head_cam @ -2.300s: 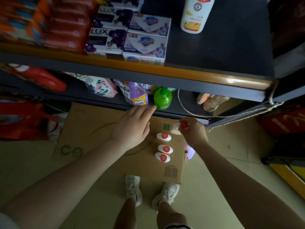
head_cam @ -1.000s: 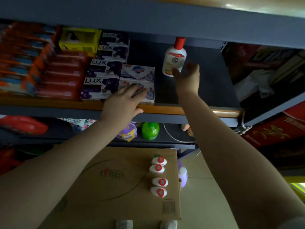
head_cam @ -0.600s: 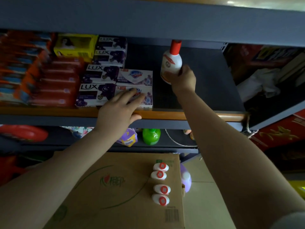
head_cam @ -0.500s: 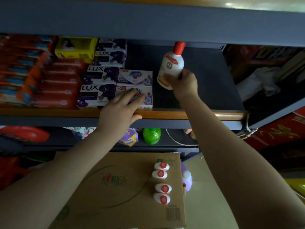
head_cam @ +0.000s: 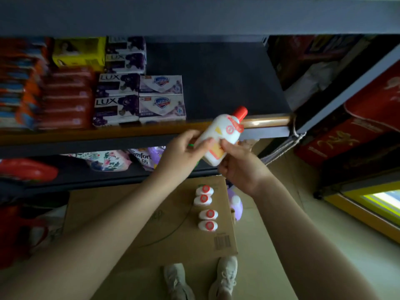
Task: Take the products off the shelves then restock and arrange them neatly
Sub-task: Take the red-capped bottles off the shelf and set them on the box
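Head view: a white bottle with a red cap (head_cam: 220, 138) is held in front of the shelf edge (head_cam: 266, 121), tilted with its cap up and to the right, clear of the shelf board and of the products on it. The right hand (head_cam: 240, 167) grips the bottle's lower end, fingers curled round the base; the left hand (head_cam: 184, 151) pinches the bottle's left side with thumb and fingertips. Judged from this two-handed hold, the bottle is being passed across or steadied between removal and set-down, though which hand will keep it cannot be told. The right part of that shelf is bare, dark board; to its left stand stacked soap boxes (head_cam: 161, 98), squared to the front edge. Below, on the floor, lies a flattened cardboard sheet (head_cam: 151, 213) carrying four matching white bottles (head_cam: 205, 210), set in a single row near its right edge. That row suggests the sheet serves as a staging place, with bottles kept in line so they can be counted and returned in order. The unloading step appears under way; restocking has not begun for these bottles. A purple bottle (head_cam: 236, 204) stands just beside the sheet's right edge.
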Motion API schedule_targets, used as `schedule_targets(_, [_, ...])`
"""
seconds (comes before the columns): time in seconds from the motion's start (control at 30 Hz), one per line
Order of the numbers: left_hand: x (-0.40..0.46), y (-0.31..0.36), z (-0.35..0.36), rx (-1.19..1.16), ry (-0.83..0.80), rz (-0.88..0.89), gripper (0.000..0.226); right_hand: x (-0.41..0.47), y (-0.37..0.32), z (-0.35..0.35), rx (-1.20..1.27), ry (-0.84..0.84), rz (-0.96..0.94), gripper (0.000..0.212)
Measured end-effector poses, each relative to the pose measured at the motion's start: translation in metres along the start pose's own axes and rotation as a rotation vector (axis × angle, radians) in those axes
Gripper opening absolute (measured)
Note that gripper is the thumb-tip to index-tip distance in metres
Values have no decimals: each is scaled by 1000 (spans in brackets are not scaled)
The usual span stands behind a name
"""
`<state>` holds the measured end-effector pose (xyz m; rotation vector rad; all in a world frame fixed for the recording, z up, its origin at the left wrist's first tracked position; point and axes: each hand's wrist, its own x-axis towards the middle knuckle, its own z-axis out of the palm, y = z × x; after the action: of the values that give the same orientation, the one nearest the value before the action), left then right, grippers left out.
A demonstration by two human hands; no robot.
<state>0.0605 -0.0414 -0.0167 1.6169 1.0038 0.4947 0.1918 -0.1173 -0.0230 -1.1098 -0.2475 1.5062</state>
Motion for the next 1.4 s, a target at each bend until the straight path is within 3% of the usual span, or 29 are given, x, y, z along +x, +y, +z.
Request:
schedule_targets(0.13, [-11,-13,4,176,-17,-4,33,-11,20,-16,-38,-88,44,36])
schedule_targets(0.23, [-18,-19,5,232,-29,53,35,-18,23,-20,-108,4,4,35])
schedule_targets(0.37, [-26,-27,0,343,-9,261,36,-27,18,-24,-188,182,-222,39])
schedule_targets(0.53, [-28,-38,0,431,21,405,36,-40,15,-21,-317,193,-285,34])
schedule_targets(0.6, [-27,-41,2,306,-15,231,37,-43,12,-20,-363,182,-293,32])
schedule_targets(0.77, [-35,-47,5,-497,-384,-317,38,-46,1,-17,-359,185,-280,28])
schedule_targets(0.87, [-43,-57,9,-778,-546,-454,54,-46,-3,-14,-310,122,-220,22])
schedule_targets(0.93, [-48,-58,15,-809,-583,-471,45,-45,-4,-12,-382,153,-212,14])
schedule_targets(1.0, [-52,-56,19,-794,-559,-503,40,-42,-2,-12,-527,254,-182,19])
schedule_targets(1.13, [-53,-54,24,-769,-643,-585,55,-30,5,-19,-719,401,-13,28])
schedule_targets(1.3, [-59,-49,32,-809,-653,-793,66,-22,20,-34,-528,402,156,26])
schedule_targets(1.4, [-62,-43,42,-601,-541,-787,58,-17,35,-52,-255,323,299,17])
